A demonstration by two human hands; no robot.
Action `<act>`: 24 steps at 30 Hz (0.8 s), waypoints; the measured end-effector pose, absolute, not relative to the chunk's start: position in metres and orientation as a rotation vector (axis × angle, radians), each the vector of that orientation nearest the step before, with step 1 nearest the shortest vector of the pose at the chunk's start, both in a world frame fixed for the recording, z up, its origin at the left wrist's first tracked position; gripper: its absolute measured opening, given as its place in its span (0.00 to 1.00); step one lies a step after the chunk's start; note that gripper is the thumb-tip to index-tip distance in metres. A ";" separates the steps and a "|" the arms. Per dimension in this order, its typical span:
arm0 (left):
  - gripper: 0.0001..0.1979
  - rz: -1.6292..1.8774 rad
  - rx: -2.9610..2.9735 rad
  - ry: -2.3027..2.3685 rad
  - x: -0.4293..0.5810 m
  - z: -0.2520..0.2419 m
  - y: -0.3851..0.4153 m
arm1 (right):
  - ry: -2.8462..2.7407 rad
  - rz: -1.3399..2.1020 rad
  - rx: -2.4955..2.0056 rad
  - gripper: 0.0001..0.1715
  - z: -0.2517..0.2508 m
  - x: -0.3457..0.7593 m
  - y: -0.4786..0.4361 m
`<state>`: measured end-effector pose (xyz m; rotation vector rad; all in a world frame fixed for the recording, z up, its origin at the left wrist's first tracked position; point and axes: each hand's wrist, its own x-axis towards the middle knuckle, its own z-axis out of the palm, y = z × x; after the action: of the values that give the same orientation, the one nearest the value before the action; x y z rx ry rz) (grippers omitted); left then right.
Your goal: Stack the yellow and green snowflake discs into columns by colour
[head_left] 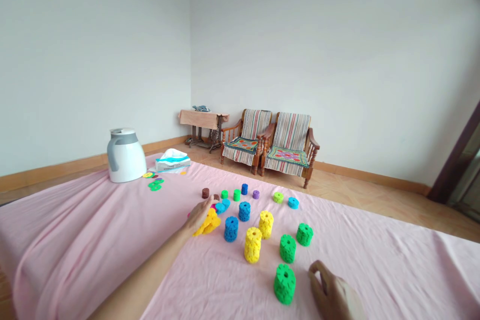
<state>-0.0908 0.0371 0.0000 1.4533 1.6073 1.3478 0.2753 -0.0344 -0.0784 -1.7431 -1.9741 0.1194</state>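
Note:
My left hand [200, 214] reaches over the pink cloth, its fingertips closed at a small stack of brown snowflake discs [216, 197]; the thumb side is partly hidden. Just below it lies a loose heap of yellow discs [208, 223], with light blue discs [222, 205] beside the fingers. At the lower right, my right hand [333, 292] rests loosely curled, a gap between thumb and finger and nothing visible in it. Nearest to it is a green stack [284, 284]. Further stacks stand upright in rows: green [287, 248], yellow [252, 245] and dark blue [231, 229].
Another brown stack [205, 193], a lime stack [278, 197] and a purple stack [256, 194] stand farther back. A white jug [126, 157] and a tissue box [172, 161] are at the far left, near loose green discs [155, 186]. Two chairs [288, 142] stand beyond the table.

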 end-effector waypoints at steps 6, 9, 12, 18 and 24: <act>0.28 1.212 1.631 1.286 -0.057 -0.001 0.035 | -1.969 0.125 -1.731 0.15 -0.078 0.275 -0.033; 0.29 1.174 1.667 1.141 -0.034 0.001 0.024 | -1.977 0.113 -1.724 0.15 -0.078 0.275 -0.034; 0.31 1.101 1.679 0.996 -0.017 0.004 0.014 | -1.977 0.126 -1.739 0.15 -0.075 0.275 -0.035; 0.36 1.343 1.574 1.146 -0.036 0.014 0.043 | -1.985 0.126 -1.728 0.15 -0.071 0.274 -0.037; 0.18 1.553 1.306 1.628 -0.116 0.013 0.110 | -1.919 0.037 -1.733 0.16 -0.086 0.272 -0.034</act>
<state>-0.1158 0.1103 0.0130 1.3059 1.6278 1.5534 0.2724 -0.0341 -0.0856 -1.7330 -1.9189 0.0369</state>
